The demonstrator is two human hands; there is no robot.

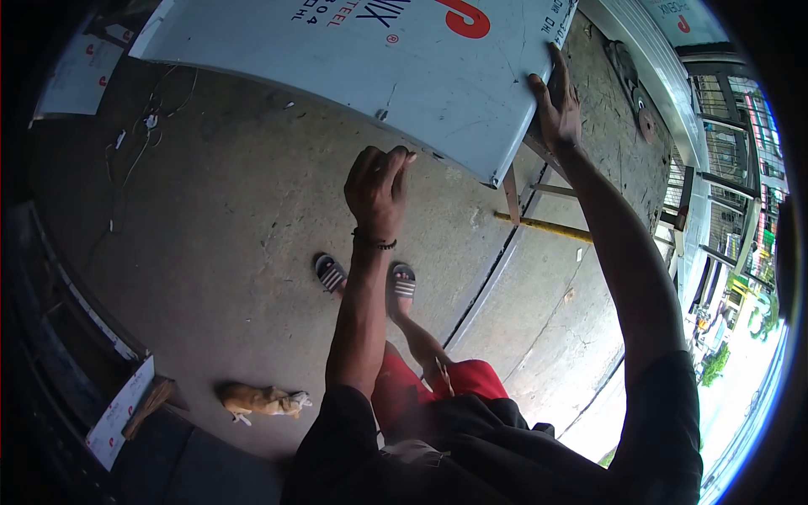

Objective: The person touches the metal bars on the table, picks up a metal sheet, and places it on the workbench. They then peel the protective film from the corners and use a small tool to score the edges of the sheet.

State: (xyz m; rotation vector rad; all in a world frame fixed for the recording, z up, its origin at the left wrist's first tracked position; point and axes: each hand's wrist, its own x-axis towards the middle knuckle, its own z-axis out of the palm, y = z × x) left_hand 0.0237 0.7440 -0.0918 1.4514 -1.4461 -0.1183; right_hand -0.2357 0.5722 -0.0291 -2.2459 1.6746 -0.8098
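Observation:
A large sheet-metal panel [337,59] covered in pale film with red and black print reaches across the top of the view. My left hand [376,189] is closed just below the panel's near edge, knuckles up, with a dark beaded bracelet at the wrist. What its curled fingers hold, if anything, I cannot tell. Along the panel's right edge lies my right hand [561,109], its fingers stretched out and its thumb apart on the film side.
A brown and white dog [265,401] lies on the concrete floor at lower left. Thin cable [151,122] is strewn at upper left. Under the panel's right corner stand metal legs with a yellow bar [547,225]. Disc-shaped parts [645,124] rest on the worktop at right.

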